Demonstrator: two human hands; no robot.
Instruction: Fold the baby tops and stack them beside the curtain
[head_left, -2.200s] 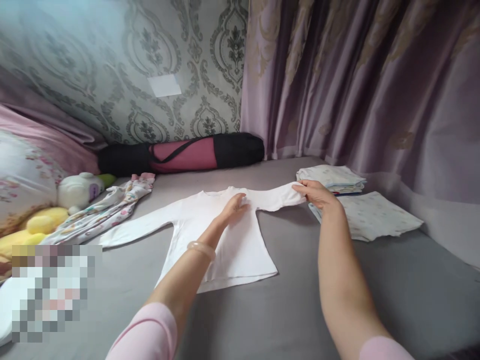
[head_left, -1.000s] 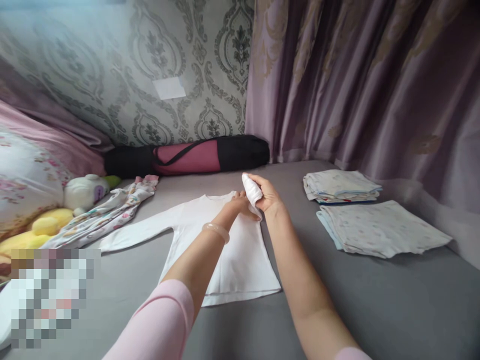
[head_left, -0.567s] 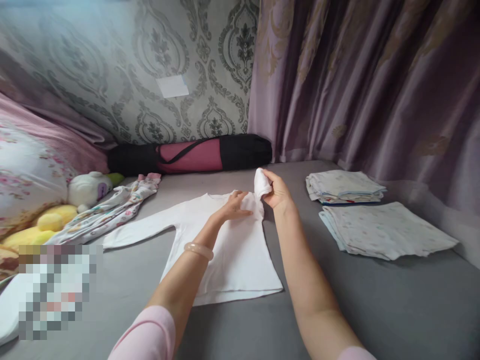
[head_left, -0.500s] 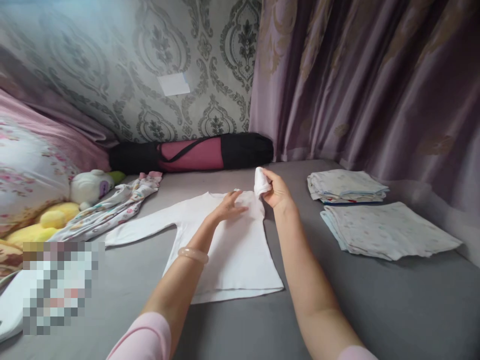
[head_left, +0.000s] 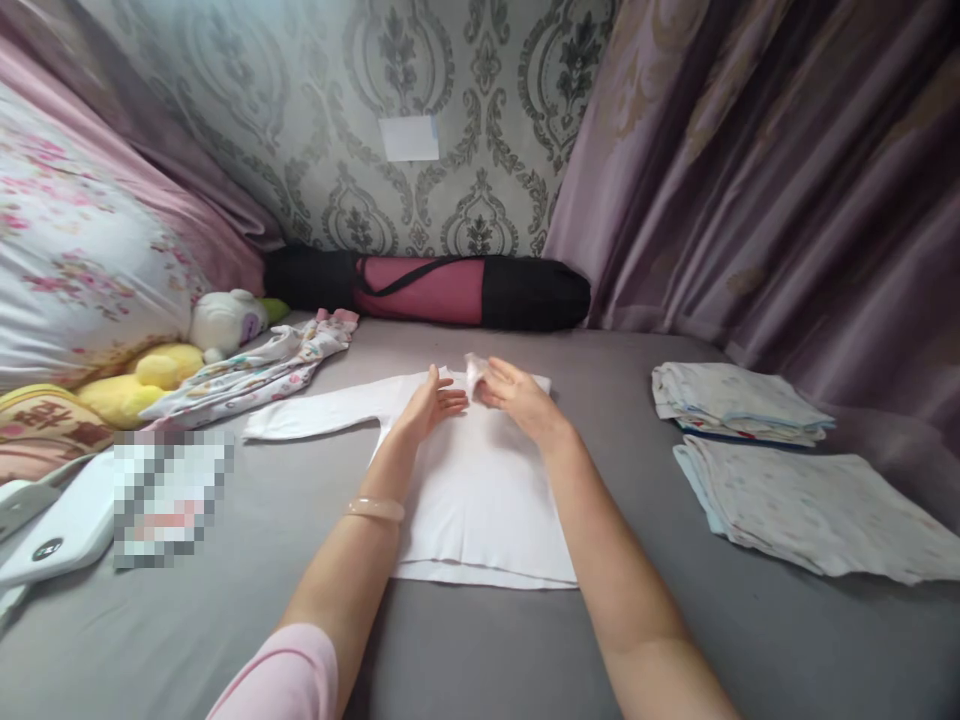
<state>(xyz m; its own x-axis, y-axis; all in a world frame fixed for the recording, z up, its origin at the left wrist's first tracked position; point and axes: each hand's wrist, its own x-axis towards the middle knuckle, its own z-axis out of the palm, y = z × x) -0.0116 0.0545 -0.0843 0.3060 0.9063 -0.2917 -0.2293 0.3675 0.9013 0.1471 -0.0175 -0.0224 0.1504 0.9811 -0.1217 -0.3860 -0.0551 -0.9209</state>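
A white long-sleeved shirt (head_left: 480, 500) lies spread on the grey sheet, its left sleeve (head_left: 315, 410) stretched out to the side. The other sleeve is folded inward, and its end (head_left: 475, 372) rises near the collar. My right hand (head_left: 514, 395) has its fingers against that sleeve end, over the upper part of the shirt. Just left of it is my left hand (head_left: 433, 402), fingers apart and holding nothing, above the shirt's shoulder area.
Folded patterned cloths (head_left: 742, 395) and a larger folded cloth (head_left: 825, 510) lie at the right. A black and red long bag (head_left: 427, 290) rests along the wall. Patterned clothing (head_left: 262, 375), plush toys (head_left: 225, 322) and a white device (head_left: 67, 525) are at the left.
My right hand has carried the sleeve end leftward over the shirt. My left hand has shifted slightly left, off the fabric it was touching. The camera view has turned a little left.
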